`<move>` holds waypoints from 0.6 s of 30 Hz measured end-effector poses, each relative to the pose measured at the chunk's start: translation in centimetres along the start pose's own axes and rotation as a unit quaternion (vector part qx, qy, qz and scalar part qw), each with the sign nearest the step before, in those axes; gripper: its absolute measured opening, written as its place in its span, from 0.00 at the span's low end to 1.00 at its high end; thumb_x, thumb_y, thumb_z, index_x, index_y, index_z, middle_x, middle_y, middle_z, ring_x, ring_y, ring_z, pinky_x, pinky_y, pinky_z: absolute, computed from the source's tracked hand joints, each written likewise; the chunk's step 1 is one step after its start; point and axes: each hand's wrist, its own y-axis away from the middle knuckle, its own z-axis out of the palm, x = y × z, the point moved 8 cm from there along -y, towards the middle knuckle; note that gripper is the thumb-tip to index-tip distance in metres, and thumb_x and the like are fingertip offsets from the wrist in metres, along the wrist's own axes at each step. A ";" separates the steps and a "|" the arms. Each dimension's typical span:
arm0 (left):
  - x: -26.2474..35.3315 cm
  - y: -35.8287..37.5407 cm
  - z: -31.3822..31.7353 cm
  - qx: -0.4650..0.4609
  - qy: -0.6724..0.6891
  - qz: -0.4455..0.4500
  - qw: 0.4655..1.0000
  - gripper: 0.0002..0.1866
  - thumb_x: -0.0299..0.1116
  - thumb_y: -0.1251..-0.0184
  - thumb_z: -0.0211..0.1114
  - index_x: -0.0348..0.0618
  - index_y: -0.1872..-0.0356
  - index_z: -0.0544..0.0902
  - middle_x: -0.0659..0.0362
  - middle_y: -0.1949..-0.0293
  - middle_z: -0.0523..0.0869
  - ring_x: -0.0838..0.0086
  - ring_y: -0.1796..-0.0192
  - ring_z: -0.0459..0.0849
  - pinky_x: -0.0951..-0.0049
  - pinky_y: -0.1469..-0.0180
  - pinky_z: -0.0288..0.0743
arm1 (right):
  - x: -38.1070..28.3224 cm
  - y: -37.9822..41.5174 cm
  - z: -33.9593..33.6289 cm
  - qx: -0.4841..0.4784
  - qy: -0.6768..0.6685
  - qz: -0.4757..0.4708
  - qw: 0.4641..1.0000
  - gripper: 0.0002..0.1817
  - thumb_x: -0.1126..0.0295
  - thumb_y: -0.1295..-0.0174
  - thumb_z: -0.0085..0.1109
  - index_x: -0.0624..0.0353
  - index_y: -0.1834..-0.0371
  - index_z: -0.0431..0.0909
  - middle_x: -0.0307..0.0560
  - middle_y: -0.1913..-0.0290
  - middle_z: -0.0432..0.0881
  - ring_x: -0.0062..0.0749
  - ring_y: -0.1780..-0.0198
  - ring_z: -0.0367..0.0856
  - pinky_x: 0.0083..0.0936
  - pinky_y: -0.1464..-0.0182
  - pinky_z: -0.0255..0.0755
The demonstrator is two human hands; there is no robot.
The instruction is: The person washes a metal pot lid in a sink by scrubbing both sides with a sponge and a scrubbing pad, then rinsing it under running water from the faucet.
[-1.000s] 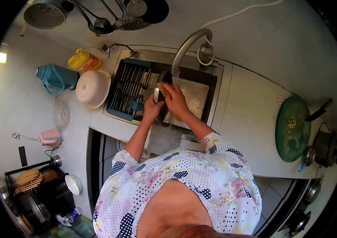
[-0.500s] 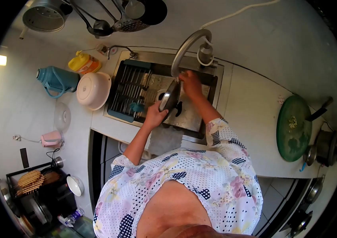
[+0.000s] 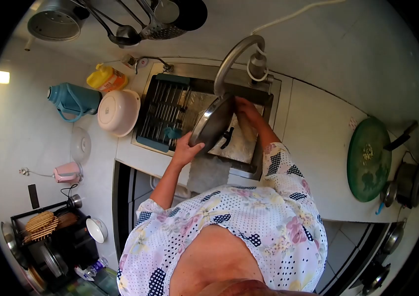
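Note:
Over the sink I hold a round metal lid with a dark knob, tilted on its edge under the curved faucet. My left hand grips the lid's lower left rim, thumb over the edge. At the lid's upper right side is my right hand, its fingertips partly hidden behind the lid. A dark drying rack with a teal cloth spans the sink's left part. A grey cloth hangs at the front edge.
Left of the sink are a pink basin, a yellow bottle and a blue thermos. On the right counter lie a green cutting board, a knife and a dark pot. Utensils hang above.
The lid has turned so that more of its face shows. My right hand has moved from the faucet's mouth down and right to the lid's edge; my left hand has shifted slightly down-left.

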 end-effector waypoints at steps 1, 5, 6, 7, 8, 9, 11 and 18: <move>-0.9 -0.1 -0.2 -0.002 0.042 -0.004 0.999 0.20 0.29 0.50 0.69 0.35 0.55 0.78 0.57 0.65 0.84 0.79 0.64 0.79 0.76 0.59 0.73 | 0.7 -0.4 -1.1 -0.008 0.003 0.004 1.000 0.23 0.68 0.41 0.56 0.59 0.41 0.69 0.40 0.47 0.75 0.29 0.46 0.72 0.27 0.43 0.66; -5.4 -0.4 -1.0 -0.036 0.052 -0.040 0.997 0.18 0.28 0.51 0.70 0.36 0.57 0.79 0.58 0.65 0.83 0.80 0.63 0.78 0.75 0.59 0.73 | -1.2 0.4 -1.4 0.050 -0.004 0.056 0.997 0.25 0.67 0.42 0.57 0.62 0.41 0.67 0.44 0.41 0.71 0.30 0.42 0.70 0.26 0.40 0.62; -5.8 -0.3 -1.2 -0.056 -0.012 -0.050 0.997 0.17 0.28 0.51 0.70 0.36 0.58 0.80 0.58 0.65 0.83 0.79 0.63 0.78 0.75 0.59 0.73 | -1.5 0.1 -1.7 0.066 -0.001 0.049 0.997 0.24 0.67 0.42 0.58 0.61 0.42 0.68 0.43 0.41 0.72 0.30 0.42 0.70 0.26 0.40 0.62; -6.1 -0.2 -1.1 -0.075 -0.075 -0.060 0.993 0.16 0.28 0.51 0.70 0.37 0.58 0.80 0.59 0.65 0.83 0.79 0.63 0.78 0.75 0.59 0.73 | -1.9 -0.3 -2.0 0.082 0.002 0.041 0.996 0.23 0.67 0.42 0.58 0.61 0.43 0.68 0.43 0.42 0.73 0.29 0.43 0.70 0.26 0.40 0.62; -6.4 0.0 -1.2 -0.070 -0.077 -0.075 0.992 0.16 0.28 0.51 0.70 0.37 0.59 0.80 0.59 0.66 0.83 0.79 0.64 0.78 0.75 0.60 0.73 | -2.2 -0.5 -2.3 0.097 0.004 0.034 0.995 0.22 0.66 0.42 0.58 0.61 0.45 0.69 0.43 0.42 0.73 0.29 0.43 0.70 0.26 0.40 0.62; -5.1 0.1 -1.3 -0.065 -0.078 -0.089 0.991 0.16 0.27 0.51 0.70 0.36 0.60 0.80 0.60 0.66 0.83 0.79 0.64 0.78 0.75 0.60 0.73 | -3.5 -0.6 -1.1 0.058 0.004 0.013 0.998 0.22 0.66 0.42 0.58 0.60 0.45 0.69 0.43 0.43 0.74 0.29 0.43 0.70 0.26 0.40 0.62; -5.3 0.1 -1.5 -0.049 -0.044 -0.103 0.992 0.16 0.27 0.52 0.70 0.36 0.60 0.80 0.60 0.68 0.83 0.78 0.65 0.78 0.74 0.61 0.73 | -7.0 -0.1 1.8 -0.021 0.003 -0.028 0.999 0.23 0.64 0.42 0.59 0.60 0.44 0.69 0.44 0.44 0.75 0.29 0.44 0.70 0.26 0.40 0.62; -7.5 -0.5 -2.2 -0.059 0.050 -0.071 0.994 0.19 0.26 0.53 0.70 0.35 0.57 0.79 0.59 0.65 0.84 0.78 0.63 0.80 0.75 0.58 0.74 | -7.1 -0.6 1.7 -0.004 0.113 -0.023 0.993 0.25 0.66 0.43 0.61 0.61 0.43 0.68 0.43 0.49 0.76 0.27 0.49 0.73 0.25 0.45 0.65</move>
